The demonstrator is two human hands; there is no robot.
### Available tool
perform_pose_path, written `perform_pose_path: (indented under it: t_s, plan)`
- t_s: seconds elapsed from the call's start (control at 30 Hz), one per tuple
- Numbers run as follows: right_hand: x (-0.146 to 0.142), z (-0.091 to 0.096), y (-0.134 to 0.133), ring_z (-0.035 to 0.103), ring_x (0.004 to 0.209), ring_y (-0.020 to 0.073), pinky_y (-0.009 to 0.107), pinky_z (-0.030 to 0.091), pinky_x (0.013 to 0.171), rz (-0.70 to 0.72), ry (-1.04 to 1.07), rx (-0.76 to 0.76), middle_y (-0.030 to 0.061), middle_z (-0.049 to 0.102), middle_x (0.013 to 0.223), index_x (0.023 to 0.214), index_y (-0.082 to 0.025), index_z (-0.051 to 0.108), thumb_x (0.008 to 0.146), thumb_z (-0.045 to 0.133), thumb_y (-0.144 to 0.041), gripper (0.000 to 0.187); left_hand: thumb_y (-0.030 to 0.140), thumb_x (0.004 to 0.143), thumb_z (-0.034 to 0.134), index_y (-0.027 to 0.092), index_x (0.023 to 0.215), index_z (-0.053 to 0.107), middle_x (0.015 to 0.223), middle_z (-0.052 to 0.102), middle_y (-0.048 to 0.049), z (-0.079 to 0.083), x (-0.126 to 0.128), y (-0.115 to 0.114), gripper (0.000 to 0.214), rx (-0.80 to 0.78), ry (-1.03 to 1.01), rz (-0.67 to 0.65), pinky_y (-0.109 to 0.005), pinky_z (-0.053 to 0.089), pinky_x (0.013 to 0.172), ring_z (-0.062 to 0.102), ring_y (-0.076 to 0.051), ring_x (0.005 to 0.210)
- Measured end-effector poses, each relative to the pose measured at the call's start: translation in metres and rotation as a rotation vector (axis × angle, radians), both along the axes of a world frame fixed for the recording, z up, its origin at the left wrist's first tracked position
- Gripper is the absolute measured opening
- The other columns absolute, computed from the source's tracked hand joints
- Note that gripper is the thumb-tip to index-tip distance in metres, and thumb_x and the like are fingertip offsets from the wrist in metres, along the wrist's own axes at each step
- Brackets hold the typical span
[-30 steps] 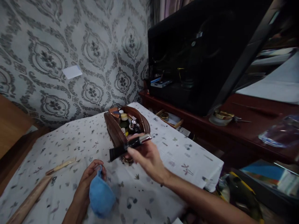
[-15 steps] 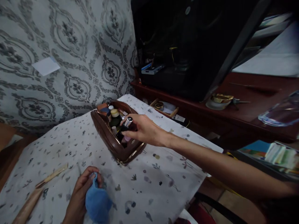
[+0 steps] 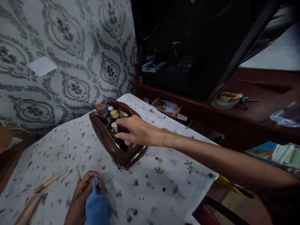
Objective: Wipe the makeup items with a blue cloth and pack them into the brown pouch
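Note:
A brown leather pouch (image 3: 106, 142) stands open on the patterned white tablecloth (image 3: 152, 184), packed with small bottles and tubes. My right hand (image 3: 134, 131) reaches over its mouth, fingers pinched around an item inside that I cannot make out, beside a silver-capped tube (image 3: 114, 127). My left hand (image 3: 81, 195) rests near the front edge of the table, closed on a blue cloth (image 3: 97, 207).
Wooden sticks (image 3: 50, 180) lie on the cloth at the left. A dark wooden sideboard (image 3: 234, 115) at the right carries a large black case (image 3: 187, 47), a gold-rimmed dish (image 3: 226, 99) and a glass item. Patterned wallpaper is behind.
My right hand carried a black silver-capped tube from above the table into the pouch and now reaches deeper among its contents. The left hand kept hold of the blue cloth.

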State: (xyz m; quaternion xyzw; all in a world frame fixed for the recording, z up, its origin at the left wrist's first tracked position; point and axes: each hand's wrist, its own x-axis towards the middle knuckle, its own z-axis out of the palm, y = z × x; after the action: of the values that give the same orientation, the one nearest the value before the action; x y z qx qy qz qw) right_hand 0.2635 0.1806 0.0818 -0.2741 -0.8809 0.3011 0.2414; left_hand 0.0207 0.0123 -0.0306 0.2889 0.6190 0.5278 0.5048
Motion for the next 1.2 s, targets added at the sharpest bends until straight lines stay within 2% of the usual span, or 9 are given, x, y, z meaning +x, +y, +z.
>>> perform_pose_path:
  t_s: [0.17, 0.3, 0.43, 0.53, 0.6, 0.77, 0.97, 1.07, 1.2]
  plan:
    - [-0.008, 0.000, 0.008, 0.052, 0.070, 0.0129, 0.025, 0.033, 0.066, -0.021, -0.007, 0.070, -0.0014, 0.057, 0.071, 0.080, -0.015, 0.061, 0.090, 0.063, -0.017, 0.011, 0.046, 0.067, 0.082, 0.019, 0.086, 0.063, 0.063, 0.059, 0.0015, 0.001, 0.003, 0.000, 0.038, -0.012, 0.005, 0.000, -0.020, 0.039, 0.052, 0.053, -0.012, 0.057]
    - [-0.009, 0.004, 0.013, 0.049, 0.067, 0.0112, 0.025, 0.033, 0.066, -0.086, 0.115, 0.073, -0.0039, 0.055, 0.069, 0.090, -0.014, 0.062, 0.089, 0.064, -0.015, 0.002, 0.046, 0.066, 0.082, 0.019, 0.085, 0.063, 0.063, 0.059, 0.0011, -0.002, 0.000, -0.001, 0.039, -0.011, 0.021, -0.009, -0.021, 0.040, 0.053, 0.052, -0.012, 0.057]
    - [-0.003, 0.008, 0.018, 0.049, 0.066, 0.0103, 0.025, 0.035, 0.065, -0.147, 0.255, 0.093, -0.0046, 0.056, 0.072, 0.098, -0.014, 0.059, 0.088, 0.064, -0.016, 0.012, 0.049, 0.067, 0.082, 0.021, 0.085, 0.064, 0.063, 0.060, 0.0011, -0.008, -0.012, -0.001, 0.038, -0.043, 0.043, -0.043, -0.022, 0.040, 0.053, 0.052, -0.013, 0.058]
    - [0.004, 0.006, 0.021, 0.048, 0.066, 0.0089, 0.024, 0.036, 0.066, -0.132, 0.302, 0.119, -0.0057, 0.058, 0.075, 0.103, -0.016, 0.055, 0.088, 0.063, -0.014, 0.017, 0.050, 0.066, 0.083, 0.022, 0.084, 0.065, 0.064, 0.061, 0.0003, -0.010, -0.018, -0.001, 0.038, -0.098, 0.054, -0.081, -0.023, 0.038, 0.051, 0.051, -0.014, 0.057]
    - [0.007, 0.003, 0.024, 0.047, 0.066, 0.0081, 0.024, 0.037, 0.066, -0.098, 0.312, 0.128, -0.0064, 0.058, 0.077, 0.105, -0.018, 0.053, 0.089, 0.062, -0.014, 0.019, 0.050, 0.064, 0.084, 0.023, 0.083, 0.066, 0.063, 0.060, 0.0007, -0.007, -0.015, -0.001, 0.037, -0.115, 0.054, -0.058, -0.023, 0.036, 0.051, 0.050, -0.014, 0.056]
    - [0.004, -0.004, 0.027, 0.049, 0.067, 0.0085, 0.023, 0.037, 0.066, 0.002, 0.210, 0.086, -0.0070, 0.055, 0.074, 0.105, -0.019, 0.053, 0.091, 0.058, -0.013, 0.016, 0.052, 0.064, 0.084, 0.025, 0.079, 0.067, 0.060, 0.057, 0.0023, 0.004, 0.005, 0.001, 0.035, -0.117, 0.068, 0.057, -0.023, 0.034, 0.052, 0.048, -0.013, 0.056]
    - [-0.010, -0.008, 0.027, 0.054, 0.068, 0.0129, 0.026, 0.037, 0.065, 0.099, -0.104, 0.078, -0.0009, 0.058, 0.072, 0.097, -0.017, 0.061, 0.092, 0.059, -0.016, 0.006, 0.053, 0.067, 0.082, 0.025, 0.080, 0.065, 0.059, 0.057, 0.0025, 0.006, 0.005, 0.003, 0.035, -0.153, 0.070, 0.041, -0.022, 0.034, 0.050, 0.048, -0.012, 0.054]
    - [-0.014, -0.011, 0.028, 0.054, 0.065, 0.0136, 0.026, 0.035, 0.062, 0.093, -0.172, 0.101, 0.0013, 0.061, 0.074, 0.099, -0.017, 0.063, 0.092, 0.057, -0.014, 0.010, 0.052, 0.069, 0.081, 0.022, 0.080, 0.064, 0.061, 0.058, 0.0015, 0.006, 0.001, 0.003, 0.036, -0.155, 0.079, 0.006, -0.023, 0.036, 0.051, 0.050, -0.011, 0.054]
    - [-0.015, -0.005, 0.028, 0.055, 0.063, 0.0143, 0.025, 0.033, 0.058, 0.093, -0.189, 0.069, 0.0015, 0.063, 0.074, 0.114, -0.017, 0.061, 0.091, 0.056, -0.012, 0.025, 0.056, 0.072, 0.078, 0.020, 0.082, 0.064, 0.061, 0.060, 0.0008, 0.002, -0.003, 0.002, 0.040, -0.156, 0.084, -0.039, -0.023, 0.038, 0.053, 0.052, -0.011, 0.054]
